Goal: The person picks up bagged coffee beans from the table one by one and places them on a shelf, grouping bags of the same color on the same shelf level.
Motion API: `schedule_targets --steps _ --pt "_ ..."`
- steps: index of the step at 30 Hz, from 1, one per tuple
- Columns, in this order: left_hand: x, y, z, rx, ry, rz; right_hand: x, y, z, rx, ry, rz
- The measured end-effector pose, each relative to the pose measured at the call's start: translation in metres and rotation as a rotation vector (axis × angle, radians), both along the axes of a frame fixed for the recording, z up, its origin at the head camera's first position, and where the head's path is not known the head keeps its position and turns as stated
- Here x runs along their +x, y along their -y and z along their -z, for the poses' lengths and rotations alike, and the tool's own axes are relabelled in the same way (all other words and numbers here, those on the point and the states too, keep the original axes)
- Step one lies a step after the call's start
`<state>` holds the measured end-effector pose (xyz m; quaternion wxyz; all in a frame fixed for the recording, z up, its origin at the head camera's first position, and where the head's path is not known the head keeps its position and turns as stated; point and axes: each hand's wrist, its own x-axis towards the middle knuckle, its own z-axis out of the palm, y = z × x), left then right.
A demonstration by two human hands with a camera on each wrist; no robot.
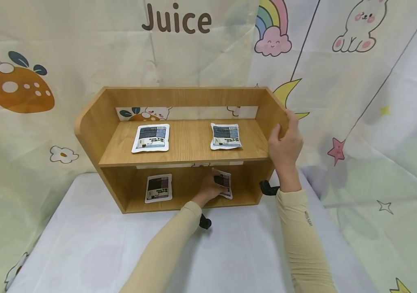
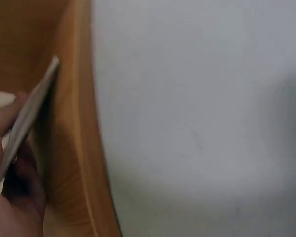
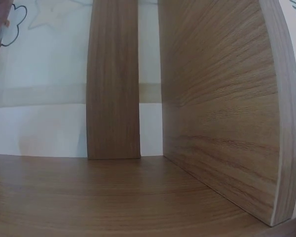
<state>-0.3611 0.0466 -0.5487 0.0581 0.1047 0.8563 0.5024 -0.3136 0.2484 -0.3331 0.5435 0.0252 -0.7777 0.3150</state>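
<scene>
A two-tier wooden shelf [image 1: 186, 160] stands on the white-covered table. Inside its lower tier, toward the right, my left hand [image 1: 210, 187] pinches a flat, white-edged pouch [image 1: 226, 185] with a dark printed label. In the left wrist view this pouch [image 2: 29, 116] appears edge-on and tilted between thumb and fingers, just above the wooden board. My right hand [image 1: 287, 144] grips the front edge of the shelf's right side panel [image 1: 272, 110], thumb on the inner side. The right hand itself is out of sight in the right wrist view.
Two pouches with blue labels, one left [image 1: 151, 138] and one right [image 1: 225, 136], lie on the upper tier. Another dark-labelled pouch [image 1: 158, 188] is at the lower left. A patterned cloth [image 1: 201, 61] hangs behind the shelf.
</scene>
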Motion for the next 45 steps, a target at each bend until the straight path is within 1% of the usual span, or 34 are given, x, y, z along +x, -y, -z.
schedule_targets --steps 4,7,13,17,22,25,30,33,36,38,41,45 --pt "0.001 -0.004 0.003 -0.064 -0.037 -0.006 -0.001 0.000 0.000 0.031 -0.020 -0.004" --pt "0.003 -0.006 0.002 -0.106 -0.057 -0.007 -0.001 0.000 -0.001 0.048 -0.027 -0.005" --pt "0.007 -0.004 -0.002 -0.165 -0.099 -0.020 -0.002 0.002 -0.003 0.004 -0.005 0.001" --pt "0.009 -0.002 -0.001 -0.200 -0.092 -0.029 -0.001 0.003 -0.003 -0.010 0.009 0.003" --pt "0.011 -0.003 -0.002 -0.181 -0.067 -0.034 0.002 0.001 -0.003 -0.010 0.008 0.003" --pt "0.012 -0.005 -0.002 -0.166 -0.051 -0.048 0.002 0.000 -0.003 -0.010 0.001 -0.003" --pt "0.014 -0.005 -0.001 -0.168 -0.058 -0.060 0.001 0.001 -0.002 -0.019 0.012 -0.003" --pt "0.016 -0.003 0.000 -0.199 -0.065 -0.032 0.001 0.002 -0.001 -0.023 0.023 0.001" --pt "0.016 -0.002 0.000 -0.253 -0.071 0.022 0.002 0.002 -0.001 -0.023 0.027 -0.001" --pt "0.016 0.000 0.000 -0.270 -0.083 0.058 0.001 0.002 -0.002 -0.024 0.024 -0.005" --pt "0.019 0.006 -0.002 -0.259 -0.096 0.108 0.001 0.002 -0.002 -0.027 0.022 -0.009" --pt "0.026 0.022 -0.005 -0.218 -0.118 0.171 0.000 0.004 -0.001 -0.024 0.027 -0.012"
